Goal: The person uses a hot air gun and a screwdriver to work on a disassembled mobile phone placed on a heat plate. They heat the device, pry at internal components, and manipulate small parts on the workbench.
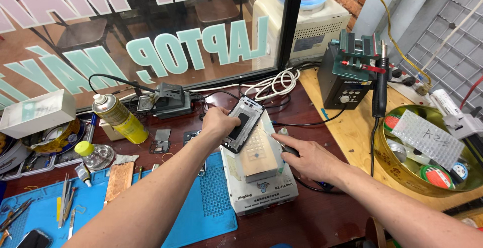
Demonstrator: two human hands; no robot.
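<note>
Fingers (229, 119) on phone frame (243, 123), spray can (119, 118) nearby

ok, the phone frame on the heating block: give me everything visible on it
The phone frame is a slim silver-edged housing with a dark rectangular inner area and rounded corners. It lies tilted, top end toward the window, across the tan pad of the white heating block, overhanging its left side. The left hand grips its left edge; the right hand holds a thin tool whose tip meets the right edge. Finer parts are too small to tell.
</note>
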